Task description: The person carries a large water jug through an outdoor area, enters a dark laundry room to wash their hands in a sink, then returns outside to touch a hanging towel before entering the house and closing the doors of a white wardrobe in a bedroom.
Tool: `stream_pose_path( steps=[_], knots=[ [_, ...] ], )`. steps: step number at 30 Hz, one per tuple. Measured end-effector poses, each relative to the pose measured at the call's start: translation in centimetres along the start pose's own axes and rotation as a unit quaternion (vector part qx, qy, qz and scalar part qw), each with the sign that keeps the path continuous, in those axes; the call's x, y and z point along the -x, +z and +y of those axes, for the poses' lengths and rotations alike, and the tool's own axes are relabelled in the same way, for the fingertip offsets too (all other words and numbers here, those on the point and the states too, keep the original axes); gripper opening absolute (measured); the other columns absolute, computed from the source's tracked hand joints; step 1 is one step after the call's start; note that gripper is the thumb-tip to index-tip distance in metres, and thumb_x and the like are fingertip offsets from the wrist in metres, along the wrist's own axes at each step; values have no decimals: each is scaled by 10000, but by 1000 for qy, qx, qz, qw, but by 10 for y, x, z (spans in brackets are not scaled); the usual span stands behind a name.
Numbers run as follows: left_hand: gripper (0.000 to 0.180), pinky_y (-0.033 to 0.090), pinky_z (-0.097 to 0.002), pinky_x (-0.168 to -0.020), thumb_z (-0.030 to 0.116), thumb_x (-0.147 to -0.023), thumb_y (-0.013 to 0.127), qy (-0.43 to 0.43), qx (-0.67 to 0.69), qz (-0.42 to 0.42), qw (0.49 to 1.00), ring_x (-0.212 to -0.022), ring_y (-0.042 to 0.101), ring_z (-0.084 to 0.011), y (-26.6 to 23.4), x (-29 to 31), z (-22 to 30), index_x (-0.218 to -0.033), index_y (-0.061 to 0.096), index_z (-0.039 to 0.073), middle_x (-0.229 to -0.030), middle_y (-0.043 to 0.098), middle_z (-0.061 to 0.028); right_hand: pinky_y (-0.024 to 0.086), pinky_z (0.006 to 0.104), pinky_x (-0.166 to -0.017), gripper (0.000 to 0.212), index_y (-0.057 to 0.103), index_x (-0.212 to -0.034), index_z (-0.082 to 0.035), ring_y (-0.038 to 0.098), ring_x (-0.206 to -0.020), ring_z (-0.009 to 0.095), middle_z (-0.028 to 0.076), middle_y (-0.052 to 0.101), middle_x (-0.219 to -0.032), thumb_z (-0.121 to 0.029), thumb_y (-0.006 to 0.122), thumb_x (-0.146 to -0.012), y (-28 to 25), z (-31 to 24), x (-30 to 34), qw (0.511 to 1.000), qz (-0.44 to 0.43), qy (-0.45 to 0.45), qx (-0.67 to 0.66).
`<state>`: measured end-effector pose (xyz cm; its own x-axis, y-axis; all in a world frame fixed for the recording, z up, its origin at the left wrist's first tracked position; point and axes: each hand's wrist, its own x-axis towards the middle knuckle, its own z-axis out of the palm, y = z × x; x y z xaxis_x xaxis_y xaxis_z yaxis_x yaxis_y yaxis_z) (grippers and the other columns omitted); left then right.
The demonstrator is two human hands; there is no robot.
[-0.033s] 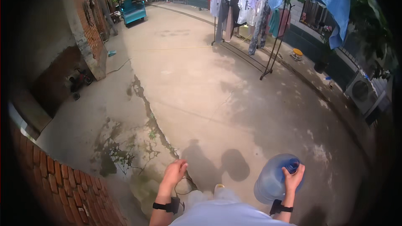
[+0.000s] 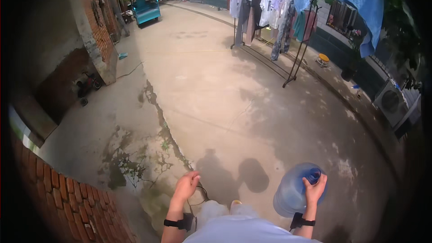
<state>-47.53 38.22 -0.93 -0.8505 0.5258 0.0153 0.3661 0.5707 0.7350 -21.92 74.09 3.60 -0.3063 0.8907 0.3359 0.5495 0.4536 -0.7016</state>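
Note:
My right hand (image 2: 316,187) is closed round the neck of a large translucent blue water jug (image 2: 290,193). The jug hangs at my right side, its mouth facing up and its body beside my leg. Over the concrete on the other side, my left hand (image 2: 186,185) is loosely curled, with nothing visible in its fingers. Each wrist wears a black strap with a small dark box. A thin dark cord (image 2: 204,192) shows next to the left hand; where it runs is partly hidden.
A brick wall (image 2: 67,198) rises at the near left. Cracked concrete with weeds (image 2: 165,145) runs ahead. A loaded clothes rack (image 2: 288,78) stands at the right, with a yellow stool (image 2: 322,58) and an outdoor air-conditioner unit (image 2: 389,101) beyond. A teal cargo tricycle (image 2: 146,12) is parked far off.
The view has shifted slightly, so the rack and tricycle sit a little further right and lower. Both hands keep their pose, and the jug stays in the right hand.

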Motion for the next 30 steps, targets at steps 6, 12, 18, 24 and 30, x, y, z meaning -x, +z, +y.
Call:
stream_pose_path(
  steps=[6,12,18,24,30],
  knots=[
    [260,491,-354,-711,221,-867,551,-156,-3,130,979,-820,633,-272,-22,-67,-45,-1048,604,42,-966,626,-160,424,354,-859,509,542,-1013,2,532,-964,292,121,506,-1024,-59,786,-570,148,-53,-131,997,-48,-50,-18],
    [248,492,-350,-702,217,-866,550,-233,-16,113,966,-780,641,-268,-24,-201,-91,-1021,615,35,-956,634,-166,421,335,-862,493,545,-1001,10,544,-955,244,108,515,-1005,-98,800,-593,274,-105,-241,992,30,-21,-119],
    [235,484,-346,-729,186,-872,552,-80,-9,107,991,-828,630,-259,-57,-435,-72,-1041,605,32,-980,623,-167,437,287,-736,442,576,-975,-11,534,-810,170,63,506,-951,-133,793,-610,374,-183,-351,981,20,5,-191],
    [250,484,-333,-719,188,-891,534,0,80,69,994,-890,621,-252,-80,-635,-44,-1074,596,31,-1002,624,-150,426,283,-708,449,582,-977,-26,509,-787,161,52,500,-937,-143,791,-597,475,-227,-430,992,3,3,-129],
    [268,491,-317,-684,205,-885,548,-124,35,56,990,-851,632,-241,-97,-754,-107,-1070,601,17,-985,632,-166,430,303,-764,457,581,-972,-10,538,-882,224,83,527,-950,-109,776,-571,618,-274,-533,997,23,-55,-44]
  ],
)
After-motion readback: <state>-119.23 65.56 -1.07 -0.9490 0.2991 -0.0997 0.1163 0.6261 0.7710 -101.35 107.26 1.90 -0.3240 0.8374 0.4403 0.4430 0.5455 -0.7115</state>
